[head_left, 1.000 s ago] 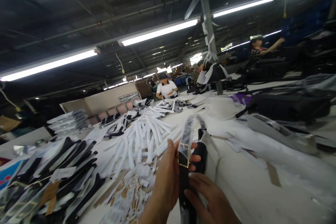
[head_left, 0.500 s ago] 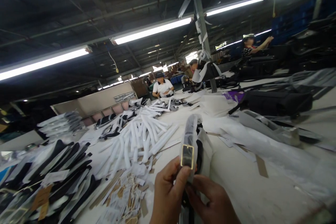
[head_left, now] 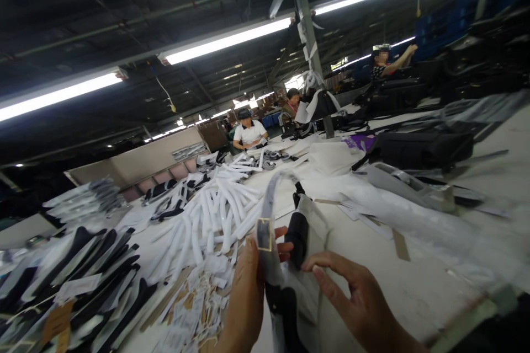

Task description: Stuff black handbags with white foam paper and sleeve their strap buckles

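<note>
My left hand [head_left: 247, 289] is closed around a looped strap with a gold rectangular buckle [head_left: 264, 234], covered in a clear or whitish wrap. Beside the strap, a black padded piece [head_left: 297, 234] and a sheet of translucent wrapping [head_left: 317, 220] stand up from the table; whether they are all one item, perhaps a bag, I cannot tell. My right hand [head_left: 356, 292] is just right of the black piece. Its thumb and index finger are stretched out and apart, the fingertips at the edge of the wrapping with nothing gripped.
White foam tubes [head_left: 219, 204] are heaped beyond my left hand. Tags with strings [head_left: 202, 298] lie nearer. Black wrapped pieces [head_left: 91, 265] pile up at left. A black bag [head_left: 422, 149] and plastic sheeting [head_left: 414, 220] lie at right. Co-workers [head_left: 249, 133] sit across the table [head_left: 364, 270].
My right hand has let go of the strap and drawn back to the right, its fingers spreading. The buckle has shifted left and the strap loop has opened away from the black piece.
</note>
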Tool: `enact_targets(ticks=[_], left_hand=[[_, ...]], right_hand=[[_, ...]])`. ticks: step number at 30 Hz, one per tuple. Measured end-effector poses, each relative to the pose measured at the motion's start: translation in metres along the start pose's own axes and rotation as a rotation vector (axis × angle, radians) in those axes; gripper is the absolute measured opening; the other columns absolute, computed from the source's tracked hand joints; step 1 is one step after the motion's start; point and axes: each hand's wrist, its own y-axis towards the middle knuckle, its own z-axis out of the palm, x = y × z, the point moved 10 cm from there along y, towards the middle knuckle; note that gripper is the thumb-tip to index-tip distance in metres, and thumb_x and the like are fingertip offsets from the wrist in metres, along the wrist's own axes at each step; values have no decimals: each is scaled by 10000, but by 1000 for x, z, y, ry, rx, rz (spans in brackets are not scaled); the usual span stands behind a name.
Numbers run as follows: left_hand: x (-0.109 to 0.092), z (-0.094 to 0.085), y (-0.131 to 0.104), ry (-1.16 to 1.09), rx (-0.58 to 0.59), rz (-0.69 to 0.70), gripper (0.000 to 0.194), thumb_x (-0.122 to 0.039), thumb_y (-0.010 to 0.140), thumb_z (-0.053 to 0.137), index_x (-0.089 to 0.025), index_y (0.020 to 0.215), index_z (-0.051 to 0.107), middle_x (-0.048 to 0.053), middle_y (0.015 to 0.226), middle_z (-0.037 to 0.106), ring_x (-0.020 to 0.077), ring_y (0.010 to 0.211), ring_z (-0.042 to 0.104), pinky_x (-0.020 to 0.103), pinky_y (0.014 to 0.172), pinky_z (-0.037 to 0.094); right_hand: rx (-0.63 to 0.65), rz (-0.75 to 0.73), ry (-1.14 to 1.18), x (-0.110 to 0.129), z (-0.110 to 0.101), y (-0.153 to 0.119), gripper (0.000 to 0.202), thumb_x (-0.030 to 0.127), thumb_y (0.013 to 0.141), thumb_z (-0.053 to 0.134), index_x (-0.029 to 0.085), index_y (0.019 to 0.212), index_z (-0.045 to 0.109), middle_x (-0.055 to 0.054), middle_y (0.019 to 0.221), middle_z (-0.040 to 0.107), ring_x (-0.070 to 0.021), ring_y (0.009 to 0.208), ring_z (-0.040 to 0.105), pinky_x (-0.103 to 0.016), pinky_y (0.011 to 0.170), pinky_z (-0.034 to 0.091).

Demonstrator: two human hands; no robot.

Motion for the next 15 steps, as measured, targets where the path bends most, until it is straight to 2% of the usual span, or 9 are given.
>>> enact_targets(ticks=[3,5,7,9,11,13,15], left_hand=[[-17,6,6,51,6,28,521,-619,920,565,-158,1142,663,55,864,670,110,641,546,197,568,429],[-22,10,6,16,6,22,472,-595,899,618,-155,1063,663,-11,694,570,68,533,435,174,498,340],[-24,15,4,-37,1,14,454,-591,876,653,-148,974,653,-39,631,499,50,498,384,170,492,313],[-24,19,0,-68,-7,13,457,-595,865,666,-144,940,642,-48,603,470,38,477,347,171,482,283],[-21,20,-4,-90,-11,10,475,-609,854,672,-141,926,641,-52,581,458,28,458,322,171,469,244],[-17,19,-7,-121,-13,15,484,-619,832,694,-141,894,648,-53,557,448,20,443,309,167,457,209],[-15,16,-10,-153,-10,32,473,-613,821,712,-144,856,659,-53,529,437,18,431,300,164,446,184]], right_hand=[[-142,-23,-147,-9,-19,22,249,358,958,569,246,1145,690,-60,1157,727,-218,1089,684,-327,985,542],[-230,-29,-239,-18,-30,49,379,375,955,571,242,1308,609,-77,1325,651,-232,1229,611,-387,1092,470],[-259,-43,-298,-29,-33,84,522,384,944,578,208,1429,503,-106,1457,545,-246,1352,505,-422,1161,390],[-203,-51,-323,-43,-27,121,631,377,925,601,164,1492,426,-130,1513,481,-257,1402,446,-433,1182,352],[-79,-64,-318,-61,-13,152,559,344,933,581,162,1454,492,-118,1460,546,-255,1361,498,-425,1163,374],[44,-73,-304,-83,-2,169,375,293,946,535,185,1282,660,-80,1289,686,-244,1227,620,-400,1097,447],[126,-68,-291,-106,1,175,294,265,946,503,196,1068,761,-47,1086,770,-227,1061,708,-359,988,527]])
